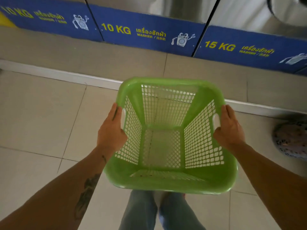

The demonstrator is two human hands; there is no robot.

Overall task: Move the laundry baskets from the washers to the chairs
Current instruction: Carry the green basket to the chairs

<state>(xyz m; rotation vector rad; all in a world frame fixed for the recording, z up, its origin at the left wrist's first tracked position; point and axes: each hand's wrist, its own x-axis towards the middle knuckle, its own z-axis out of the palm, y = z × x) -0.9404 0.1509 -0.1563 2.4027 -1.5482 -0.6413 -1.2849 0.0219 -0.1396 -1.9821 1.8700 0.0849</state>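
An empty green plastic laundry basket (167,185) with mesh walls hangs in the air in front of me, above the tiled floor. My left hand (111,130) grips its left rim at the handle slot. On the opposite side, my right hand (230,128) holds the right rim at the other handle slot. The washers (182,9) stand in a row at the top of the view, on blue bases marked 10 KG and 15 KG. No chairs are in view.
A raised tiled step with a white edge (66,75) runs in front of the washers. A second basket holding patterned laundry (290,140) sits on the floor at the right edge. My legs in jeans (141,213) show below the basket.
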